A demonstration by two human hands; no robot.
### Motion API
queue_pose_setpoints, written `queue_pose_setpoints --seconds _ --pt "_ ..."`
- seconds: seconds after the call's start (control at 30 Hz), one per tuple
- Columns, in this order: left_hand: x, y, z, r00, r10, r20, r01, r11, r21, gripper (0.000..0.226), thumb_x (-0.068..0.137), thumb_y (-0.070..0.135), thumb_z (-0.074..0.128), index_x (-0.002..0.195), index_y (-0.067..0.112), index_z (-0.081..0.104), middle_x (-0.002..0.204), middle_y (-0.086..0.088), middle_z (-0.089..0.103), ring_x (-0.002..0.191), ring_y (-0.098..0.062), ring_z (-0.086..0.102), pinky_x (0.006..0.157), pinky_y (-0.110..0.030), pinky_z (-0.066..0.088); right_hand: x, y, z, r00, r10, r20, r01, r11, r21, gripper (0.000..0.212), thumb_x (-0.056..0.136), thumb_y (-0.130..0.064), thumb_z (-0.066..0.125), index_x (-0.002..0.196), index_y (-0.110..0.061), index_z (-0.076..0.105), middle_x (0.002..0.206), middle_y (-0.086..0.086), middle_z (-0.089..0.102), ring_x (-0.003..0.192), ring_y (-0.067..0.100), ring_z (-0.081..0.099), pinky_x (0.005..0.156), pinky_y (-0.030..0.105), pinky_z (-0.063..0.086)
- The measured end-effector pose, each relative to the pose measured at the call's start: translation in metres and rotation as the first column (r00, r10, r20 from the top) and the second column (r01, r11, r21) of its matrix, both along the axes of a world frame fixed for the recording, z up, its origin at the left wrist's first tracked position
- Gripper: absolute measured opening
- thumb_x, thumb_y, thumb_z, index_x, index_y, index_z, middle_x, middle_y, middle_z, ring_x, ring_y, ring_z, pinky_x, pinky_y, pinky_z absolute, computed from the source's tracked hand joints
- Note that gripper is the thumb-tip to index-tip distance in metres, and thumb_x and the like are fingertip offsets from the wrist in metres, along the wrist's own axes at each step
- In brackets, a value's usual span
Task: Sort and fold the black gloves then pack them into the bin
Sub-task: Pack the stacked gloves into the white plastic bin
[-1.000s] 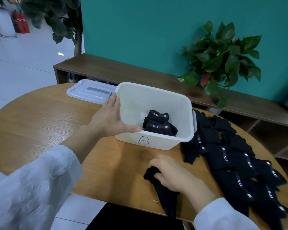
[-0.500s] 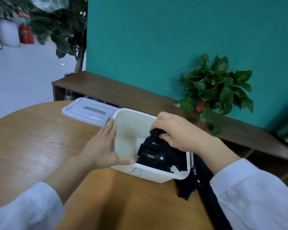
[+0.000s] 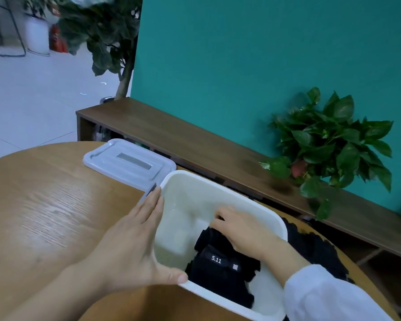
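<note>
A white plastic bin (image 3: 218, 188) stands on the round wooden table (image 3: 44, 205). Folded black gloves (image 3: 218, 272) with a "5.11" label lie inside it, toward its right side. My right hand (image 3: 243, 230) reaches down into the bin and lies on top of these gloves, its fingertips curled over the far edge of the topmost glove. My left hand (image 3: 134, 242) rests flat against the bin's outer left wall, fingers straight and thumb along the near rim. More black gloves (image 3: 310, 249) lie in a pile on the table right of the bin, partly hidden by it.
The bin's grey lid (image 3: 127, 162) lies flat on the table just behind the bin's left corner. A low wooden shelf (image 3: 195, 144) runs along the teal wall behind the table, with a potted green plant (image 3: 329, 144) on it at right.
My right hand lifted a black glove from the table's front edge, carried it over the bin and lowered it onto the gloves inside. The left hand stayed on the bin.
</note>
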State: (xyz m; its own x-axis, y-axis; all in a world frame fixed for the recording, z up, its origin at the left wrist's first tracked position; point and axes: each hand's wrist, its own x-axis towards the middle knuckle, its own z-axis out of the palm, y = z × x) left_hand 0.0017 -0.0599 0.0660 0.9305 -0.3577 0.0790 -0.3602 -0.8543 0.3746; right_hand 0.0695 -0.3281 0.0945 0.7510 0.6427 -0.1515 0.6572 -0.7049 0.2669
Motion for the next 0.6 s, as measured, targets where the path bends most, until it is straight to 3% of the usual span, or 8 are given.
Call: queue_pose_setpoints --seconds 0.23,0.37,0.6 --pt "0.003 -0.001 0.001 1.0 -0.007 -0.028 0.007 1.0 -0.02 0.15 0.039 0.109 0.033 0.143 0.024 -0.035 0.145 0.017 -0.048 0.138 0.0 -0.036 0.121 -0.025 -0.001 0.001 0.0 -0.014 0.998 -0.031 -0.046 0.034 0.997 0.068 0.036 0.091 -0.007 0.051 0.125 -0.019 0.05 0.117 0.003 0.043 0.103 0.025 0.044 0.078 0.041 0.046" --pt "0.003 -0.001 0.003 0.999 -0.007 -0.049 0.007 1.0 0.008 0.15 0.037 0.109 0.028 0.142 0.024 -0.038 0.144 0.017 -0.05 0.138 0.0 -0.037 0.122 -0.026 -0.001 -0.001 0.002 -0.014 0.997 -0.04 -0.059 0.044 0.997 0.063 0.04 0.094 -0.011 0.052 0.133 -0.019 0.046 0.122 0.005 0.044 0.109 0.026 0.044 0.083 0.042 0.046" --pt "-0.001 -0.003 0.01 0.998 -0.003 -0.066 0.004 1.0 0.013 0.151 0.037 0.108 0.028 0.143 0.023 -0.037 0.145 0.015 -0.049 0.139 -0.002 -0.035 0.116 -0.02 -0.003 -0.009 -0.001 -0.009 0.997 -0.066 -0.04 0.07 0.993 0.094 0.05 0.093 -0.008 0.054 0.141 -0.015 0.043 0.141 0.007 0.04 0.126 0.028 0.039 0.095 0.04 0.042"
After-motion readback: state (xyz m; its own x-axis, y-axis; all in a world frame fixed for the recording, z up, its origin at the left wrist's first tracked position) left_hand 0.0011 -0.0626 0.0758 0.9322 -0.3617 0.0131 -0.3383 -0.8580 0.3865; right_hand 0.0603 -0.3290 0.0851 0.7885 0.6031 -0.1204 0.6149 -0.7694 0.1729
